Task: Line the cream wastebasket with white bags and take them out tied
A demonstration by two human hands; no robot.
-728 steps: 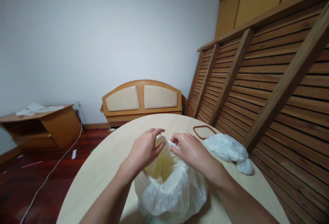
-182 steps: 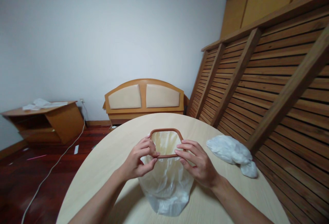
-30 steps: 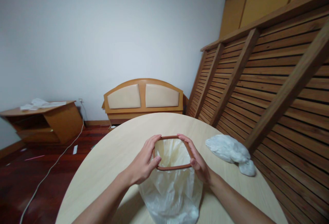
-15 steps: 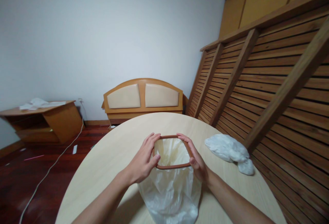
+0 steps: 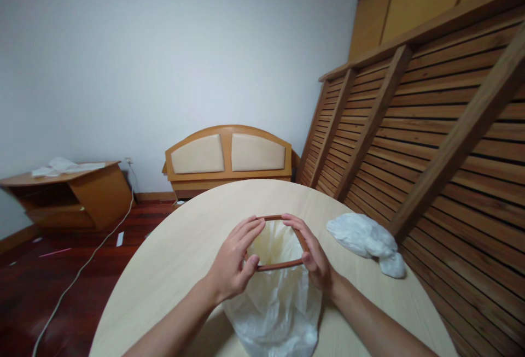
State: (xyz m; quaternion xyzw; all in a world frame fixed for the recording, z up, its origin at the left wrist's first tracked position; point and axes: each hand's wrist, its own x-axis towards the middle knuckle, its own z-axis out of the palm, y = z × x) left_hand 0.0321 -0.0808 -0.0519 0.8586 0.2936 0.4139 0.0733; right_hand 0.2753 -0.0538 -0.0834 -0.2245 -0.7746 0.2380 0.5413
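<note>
Moved farther inward since the earlier frame, the left grip [image 5: 232, 261] is clamped, with the right grip [image 5: 319, 261] opposite, on the brown ring [image 5: 283, 264]. Set atop the white bag [image 5: 275, 310] toward the table's [image 5: 176, 253] near edge, the ring is judged light and stiff (the bag limp, probably slippery), best held at its corners.

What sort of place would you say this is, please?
Probably a bedroom, perhaps one used for storage: a headboard stands by the wall, a slatted frame leans at the right, and a cabinet stands at the left.
</note>
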